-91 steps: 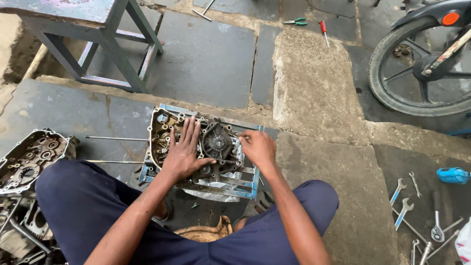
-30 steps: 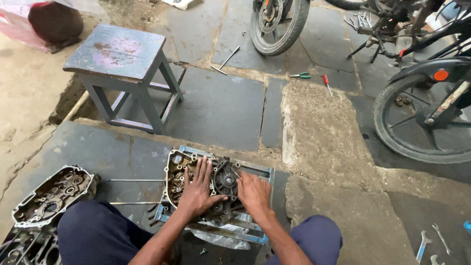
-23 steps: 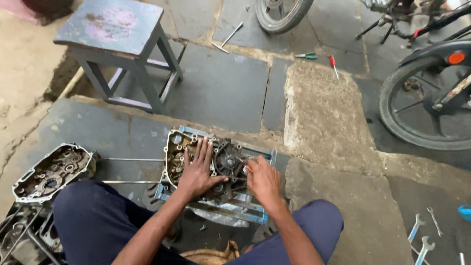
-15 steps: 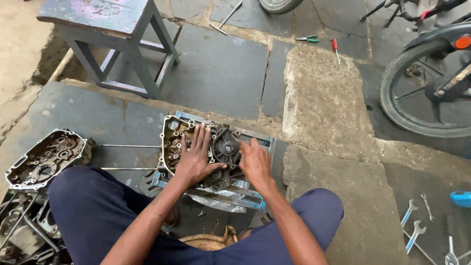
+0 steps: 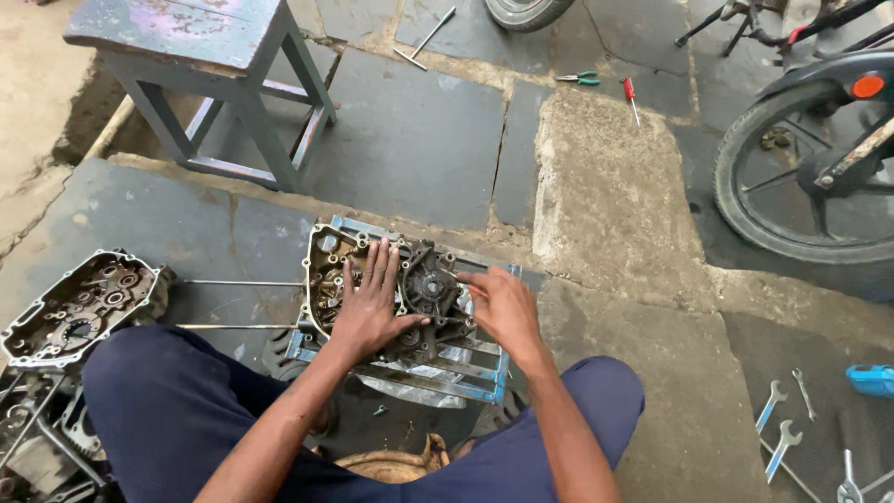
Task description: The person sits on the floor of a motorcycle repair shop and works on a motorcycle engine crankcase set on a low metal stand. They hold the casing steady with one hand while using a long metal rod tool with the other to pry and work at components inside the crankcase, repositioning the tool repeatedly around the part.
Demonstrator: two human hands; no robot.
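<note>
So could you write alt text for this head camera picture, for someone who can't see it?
Seen from above, a crouching person presses the left hand and right hand flat on an open engine case resting in a blue metal frame on stone paving. A second engine case half lies at left, spanners at right, a wooden stool beyond.

Greasy open engine case (image 5: 410, 289), gears showing, lies flat on a blue metal frame (image 5: 466, 377) on the stone floor, both hands pressing on it.

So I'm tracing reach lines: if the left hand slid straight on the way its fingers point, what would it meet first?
Probably the far rim of the engine case under the left hand, then bare stone floor; depth is unclear.
</note>
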